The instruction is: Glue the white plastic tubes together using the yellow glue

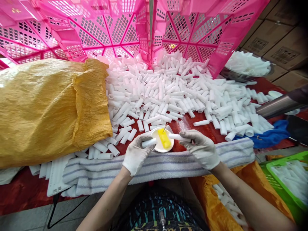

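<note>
My left hand (138, 153), in a pale work glove, is closed round a short white plastic tube (149, 142). In my gloved right hand (201, 148) is another white tube (176, 136), slimmer, pinched between thumb and fingers and pointing left. The two tubes face each other, apart, over a small white round dish (156, 132). A yellow block (164, 139) lies in that dish, with a thin dark stick rising from it. Behind the dish spreads a large heap of white tubes (163, 86) on the red tabletop (125, 147).
A striped towel (166, 165) runs along the front edge. On the left lies a yellow woven sack (48, 112); pink crates (120, 30) stand behind the heap. At right are a metal bowl (237, 77) of tubes, a metal pole (276, 106), a blue cloth (271, 133) and a green basket (268, 175).
</note>
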Tool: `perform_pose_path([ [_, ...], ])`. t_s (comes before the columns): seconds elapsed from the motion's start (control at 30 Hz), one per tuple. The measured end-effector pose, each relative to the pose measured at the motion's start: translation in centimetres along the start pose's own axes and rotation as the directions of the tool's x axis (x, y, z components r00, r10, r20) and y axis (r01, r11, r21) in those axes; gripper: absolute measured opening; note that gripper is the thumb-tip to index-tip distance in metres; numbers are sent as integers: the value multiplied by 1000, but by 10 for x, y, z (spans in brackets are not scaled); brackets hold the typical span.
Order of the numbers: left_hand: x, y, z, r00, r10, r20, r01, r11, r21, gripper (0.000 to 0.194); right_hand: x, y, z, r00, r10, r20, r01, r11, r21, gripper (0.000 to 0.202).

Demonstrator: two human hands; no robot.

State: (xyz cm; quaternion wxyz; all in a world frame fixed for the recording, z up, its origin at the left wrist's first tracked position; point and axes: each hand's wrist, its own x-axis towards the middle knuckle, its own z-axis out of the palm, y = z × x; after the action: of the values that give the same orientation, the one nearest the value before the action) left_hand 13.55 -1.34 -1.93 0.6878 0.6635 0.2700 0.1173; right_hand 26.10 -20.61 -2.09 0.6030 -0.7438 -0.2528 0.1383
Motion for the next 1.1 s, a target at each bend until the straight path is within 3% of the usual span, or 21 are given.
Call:
perform_pose_path([
  [0.07,-2,-2,4,998,16,55,-15,1000,-22,36,-7,-3,4,999,41,-14,-40,996,80,31],
  [0.13,-4,-1,8,994,15,107,-15,1000,-2,37,-10,-7,8,993,106,46,-110,986,124,34],
  [0.23,-10,4,10,989,14,150,-31,994,109,40,-10,-12,10,982,126,138,-135,990,52,34],
  [0.27,-12,6,11,985,7,173,-33,988,151,40,-10,-14,10,986,90,140,-91,996,-4,33],
  [0.33,-17,11,13,970,-16,242,-46,967,250,37,-14,-19,9,985,-82,153,115,968,-223,29],
  [0.37,-20,12,15,960,-40,277,-46,953,298,38,-17,-23,9,961,-201,190,260,892,-369,28],
  [0.43,-25,13,23,939,-116,323,-14,927,375,52,-23,-30,12,863,-386,326,504,616,-605,36],
  [0.5,-31,12,35,942,-160,295,27,912,410,60,-28,-36,18,789,-459,408,595,406,-693,46],
  [0.53,-34,12,40,955,-151,257,29,906,422,61,-30,-38,21,787,-487,379,585,392,-710,48],
  [0.63,-41,11,54,994,16,109,-68,867,493,58,-34,-40,27,870,-476,126,421,585,-693,45],
  [0.7,-45,12,58,991,88,104,-129,849,513,56,-37,-40,24,889,-458,22,352,650,-673,42],
  [0.77,-48,13,61,978,-10,208,-89,882,463,58,-42,-41,16,856,-507,100,419,566,-710,41],
  [0.83,-49,15,64,931,-179,319,37,914,405,62,-48,-42,9,799,-556,228,516,440,-735,42],
  [0.9,-50,15,68,922,-200,332,57,917,395,62,-54,-41,8,815,-552,178,474,458,-752,41],
  [1.0,-50,13,75,972,80,221,-180,858,481,52,-58,-36,15,910,-393,-134,201,699,-686,41],
  [1.1,-52,6,85,911,275,308,-404,747,528,43,-64,-32,4,955,-153,-254,15,881,-474,40],
])
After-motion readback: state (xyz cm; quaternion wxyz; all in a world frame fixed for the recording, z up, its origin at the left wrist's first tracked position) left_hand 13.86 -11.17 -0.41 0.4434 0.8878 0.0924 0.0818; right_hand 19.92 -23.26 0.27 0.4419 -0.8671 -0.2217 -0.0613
